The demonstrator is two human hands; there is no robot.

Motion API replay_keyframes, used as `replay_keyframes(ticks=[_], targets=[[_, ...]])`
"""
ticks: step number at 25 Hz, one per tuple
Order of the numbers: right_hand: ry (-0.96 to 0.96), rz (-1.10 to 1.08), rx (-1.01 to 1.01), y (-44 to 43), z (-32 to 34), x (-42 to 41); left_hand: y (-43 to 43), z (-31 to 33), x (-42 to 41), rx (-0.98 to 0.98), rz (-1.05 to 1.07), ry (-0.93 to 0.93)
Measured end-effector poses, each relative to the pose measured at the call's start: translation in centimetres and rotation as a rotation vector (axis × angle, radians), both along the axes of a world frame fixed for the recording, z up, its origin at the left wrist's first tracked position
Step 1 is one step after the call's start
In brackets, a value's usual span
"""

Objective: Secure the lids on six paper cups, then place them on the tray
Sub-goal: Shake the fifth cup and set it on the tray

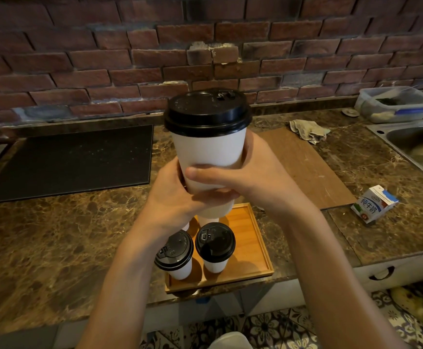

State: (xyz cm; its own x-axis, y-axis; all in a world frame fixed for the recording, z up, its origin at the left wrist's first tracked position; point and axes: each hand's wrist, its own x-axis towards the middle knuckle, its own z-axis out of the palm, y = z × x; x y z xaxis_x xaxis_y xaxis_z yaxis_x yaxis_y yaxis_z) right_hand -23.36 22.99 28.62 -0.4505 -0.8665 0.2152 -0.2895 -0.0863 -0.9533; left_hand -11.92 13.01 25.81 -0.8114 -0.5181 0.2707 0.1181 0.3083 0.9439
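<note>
Two hands gripped one white paper cup (209,147), held upright in the air above the wooden tray (255,238). Left hand (177,197) wrapped the cup's lower part from the left, fingers curled round it. Right hand (255,177) curled round from the right, thumb lying across the front. Black lid (206,113) sat on the cup's rim and looked level; whether it was fully snapped down could not be told.

Tray sat at the near edge of the marble counter (54,235), below the hands. Nearest lidded cup (177,255) and second lidded cup (215,245) stood upright side by side on its near-left part. Behind them another white cup body (209,219) showed partly under the hands; total count unclear.

Black mat (79,157) lay on the left, wooden board (303,167) on the right with a rag (308,131) at its far end. Milk carton (374,204) lay near the board. Sink (419,144) was at the right edge, brick wall (104,59) behind.
</note>
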Motion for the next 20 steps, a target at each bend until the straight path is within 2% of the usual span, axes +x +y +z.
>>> replay_keyframes(ticks=[4,9,12,17,20], targets=[[0.038,-0.095,-0.033,-0.3,0.1,0.8,0.2,0.2,-0.3,-0.056,0.063,0.033],[0.053,-0.251,-0.044,-0.9,-0.5,1.9,0.7,-0.5,-0.7,-0.025,0.155,0.081],[0.1,-0.328,-0.041,-1.1,-0.9,2.6,0.9,-0.4,-0.7,-0.07,0.177,0.052],[0.094,-0.316,-0.057,-1.0,-0.7,2.3,1.0,-0.4,-0.4,-0.082,0.156,0.042],[0.016,-0.268,-0.098,-0.8,-0.6,1.8,0.6,-0.6,-0.3,-0.048,0.132,0.039]])
